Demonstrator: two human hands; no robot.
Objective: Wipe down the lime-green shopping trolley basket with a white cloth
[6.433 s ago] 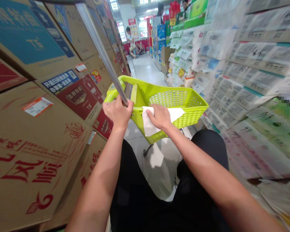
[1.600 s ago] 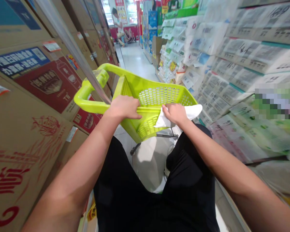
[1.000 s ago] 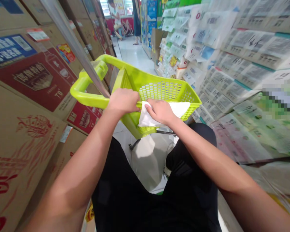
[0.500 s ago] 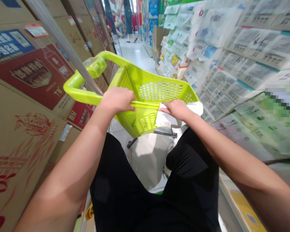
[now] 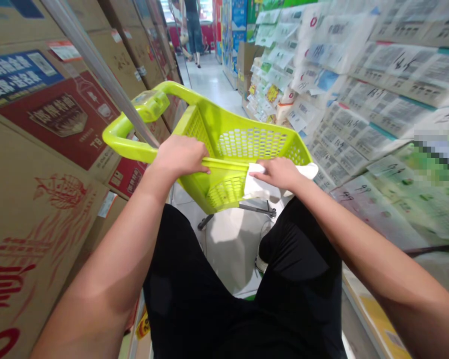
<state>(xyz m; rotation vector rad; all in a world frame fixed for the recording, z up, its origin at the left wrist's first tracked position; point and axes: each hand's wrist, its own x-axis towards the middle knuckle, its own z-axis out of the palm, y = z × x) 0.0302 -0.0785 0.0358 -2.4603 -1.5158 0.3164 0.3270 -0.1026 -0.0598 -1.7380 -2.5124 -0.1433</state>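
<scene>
Lime-green shopping trolley (image 5: pixel 226 165) is right in front of us, mid-aisle, basket at about knee ht in view, its looped handle (image 5: pixel 129 148) off to our L. White cloth (image 5: pixel 260 188) is draped over the near rim, twd the R end; one part hangs down the outer side, another pokes out past our wrist.

Our R hand (image 5: pixel 282 172) is closed over the cloth & rim together, thumb on the outer face, fingers bent over the top. Our L hand (image 5: pixel 181 155) is clasped round the same rim nr the handle, thumb tip showing outside; its fingertips are mostly hidden, so exact grip is hard to tell. A metal pole (image 5: pixel 101 65) slants down from upper L, lower end just beside our L wrist.

Below: trolley legs w/ small casters (image 5: pixel 272 213) on pale floor tiles (image 5: pixel 228 249). Our black trousers (image 5: pixel 190 299) flank the gap, w/ a shoe (image 5: pixel 262 264) by the R leg.

To our L, stacked cardboard cartons (image 5: pixel 15 199) w/ red & blue print, plus price tags (image 5: pixel 64 50). To our R, piled plastic-wrapped packs (image 5: pixel 381 99), handwritten nos. incl. "14.5". Farther up the aisle: an open cardboard box (image 5: pixel 245 62), blue cartons (image 5: pixel 237 30) & a person (image 5: pixel 193 30) standing.
</scene>
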